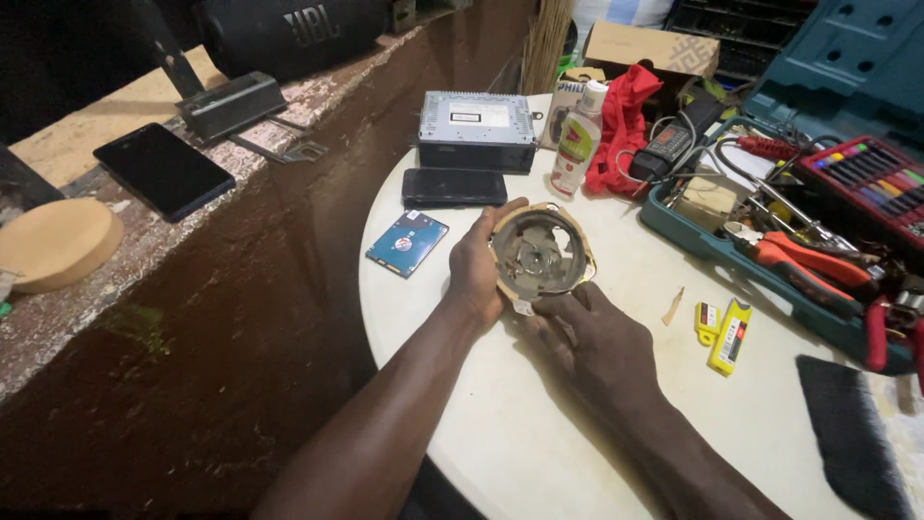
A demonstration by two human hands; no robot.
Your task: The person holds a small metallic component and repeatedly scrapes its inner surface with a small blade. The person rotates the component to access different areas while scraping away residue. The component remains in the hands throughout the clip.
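A round, stripped metal speaker frame [539, 252] with ragged cardboard-like edging is gripped above the smooth white round table [539, 443] by the left hand [478, 270] and propped underneath by the right hand [602, 342].

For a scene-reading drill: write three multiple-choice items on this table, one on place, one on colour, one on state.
1. Where does the blue hard drive lie?
A. on the round white table
B. in the toolbox
C. on the ledge

2. What colour is the crumpled cloth?
A. green
B. red
C. white

3. How is the round bare speaker frame held?
A. left hand alone
B. lying untouched
C. both hands, right hand included

Answers: A, it rests flat on the tabletop; B, plainly red beside the clear bottle; C, fingers of both grip its rim.
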